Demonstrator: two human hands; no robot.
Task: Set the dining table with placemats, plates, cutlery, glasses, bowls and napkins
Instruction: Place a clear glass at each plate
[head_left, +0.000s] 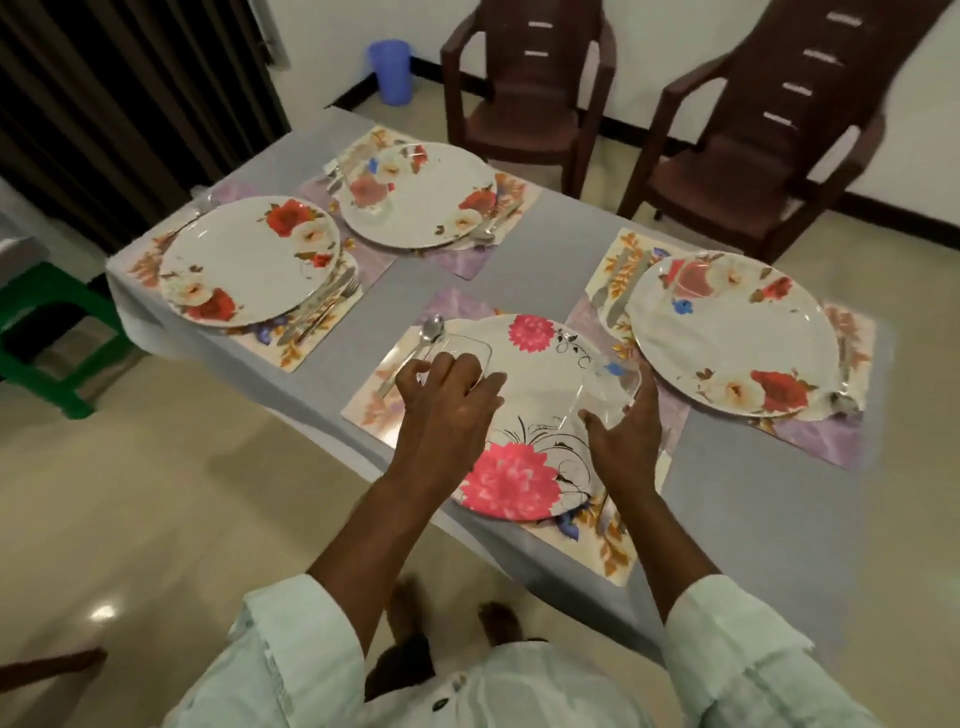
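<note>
**Table setting, inventory at mid-task: 4 places laid, glass bowls going on**

- Left hand (449, 402): fingers are curling over a clear square glass bowl (465, 351), gripping it at its near rim as it is sitting on the upper left part of the near plate.
- Right hand (621, 434): fingers and thumb are cupping a second clear glass bowl (610, 387), which is tilting above the right edge of the same plate. Whether it is touching the plate cannot be told.
- Near plate (524, 415): white with pink flowers, lying on a floral placemat (602, 551). A spoon (428, 330) is lying just beside its far left edge. Further cutlery at this place is too hidden to list.
- Right plate (732, 335): red and cream flowers, on its own placemat; cutlery is showing at its left edge and a spoon at its lower right. A clear shape seems to be resting on its upper left, too faint to confirm.
- Far plate (415, 195): on a placemat, cutlery along its right side, a clear glass piece sitting on its left part.
- Left plate (249, 260): on a placemat, forks and knives lying along its right edge.
- Bench (363, 322): grey cloth is covering it.
- Surroundings: 2 brown chairs (524, 98) are standing beyond the bench; a blue bin (390, 71) is standing by the wall.

Judged status: placemats, plates and cutlery are looking done at all 4 places. Bowls are in progress. No napkins are showing, and drinking glasses cannot be told apart from bowls, so both are likely remaining.
</note>
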